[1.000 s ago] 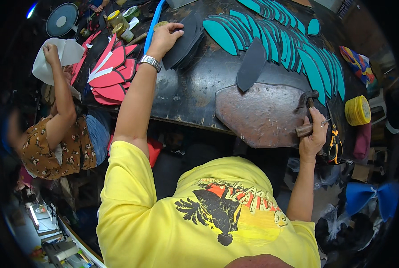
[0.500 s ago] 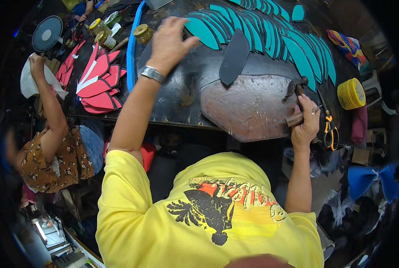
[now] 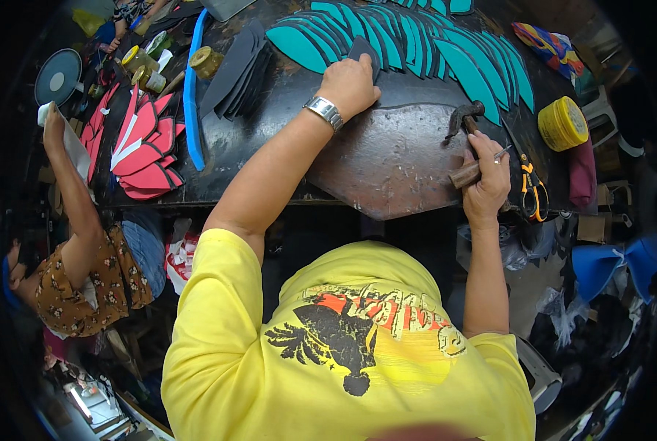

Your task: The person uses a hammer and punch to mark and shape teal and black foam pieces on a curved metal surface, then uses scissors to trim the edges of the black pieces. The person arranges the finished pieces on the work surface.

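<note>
My left hand point(image 3: 349, 87), with a metal watch at its wrist, is curled over a black leaf-shaped foam piece point(image 3: 361, 48), fingers closed on it. The hand hides the piece's lower part. A hammer point(image 3: 467, 173) is gripped in my right hand point(image 3: 488, 180) at the right of a brown worn board point(image 3: 387, 162). A thin metal tool point(image 3: 502, 152) also pokes out between the right fingers. Beyond my left hand, overlapping green foam pieces with black edges point(image 3: 299, 45) spread in a row. Left of it lies a stack of black pieces point(image 3: 238, 77).
Orange-handled scissors point(image 3: 532, 192) and a yellow tub point(image 3: 562, 123) are at the right. A blue strip point(image 3: 192, 110) divides off pink pieces point(image 3: 146, 163) and jars point(image 3: 205, 63) at the left. Another person point(image 3: 86, 272) sits at the left, holding white material point(image 3: 77, 147).
My left hand has moved right, from above the black stack to the single black piece, and closed on it. My right hand keeps the hammer. The view has shifted slightly.
</note>
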### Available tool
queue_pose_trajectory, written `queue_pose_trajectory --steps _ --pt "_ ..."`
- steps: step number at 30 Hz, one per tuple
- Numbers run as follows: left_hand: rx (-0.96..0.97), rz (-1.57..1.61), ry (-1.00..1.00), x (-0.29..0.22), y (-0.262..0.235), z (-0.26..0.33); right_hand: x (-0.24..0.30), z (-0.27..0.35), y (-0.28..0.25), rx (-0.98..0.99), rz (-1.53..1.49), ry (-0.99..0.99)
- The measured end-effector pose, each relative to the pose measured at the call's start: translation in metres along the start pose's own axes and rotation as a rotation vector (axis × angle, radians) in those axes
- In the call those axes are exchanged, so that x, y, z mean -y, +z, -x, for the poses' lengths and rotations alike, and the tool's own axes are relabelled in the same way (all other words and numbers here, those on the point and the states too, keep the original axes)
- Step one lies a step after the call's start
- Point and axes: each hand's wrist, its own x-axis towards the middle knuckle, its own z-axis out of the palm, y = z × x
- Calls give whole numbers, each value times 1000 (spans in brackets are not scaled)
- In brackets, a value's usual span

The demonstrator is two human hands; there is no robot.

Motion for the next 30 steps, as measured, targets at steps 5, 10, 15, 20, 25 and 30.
queue_pose_trajectory --steps 5,10,15,20,25,30 --pt "-76 4 11 2 -11 1 1 -1 -1 -17 -22 4" --pt "-432 253 47 20 -56 29 -4 5 0 14 2 37" --pt "-249 1340 37 10 -68 84 4 -2 -2 5 -80 -9" --pt "262 1925 -246 -25 -35 142 47 1 -18 64 -237 -220" --pt "519 1957 -301 -41 -15 164 75 10 -20 305 -449 -399" --pt "562 1675 -148 -21 -18 148 77 12 -32 417 -599 -336"
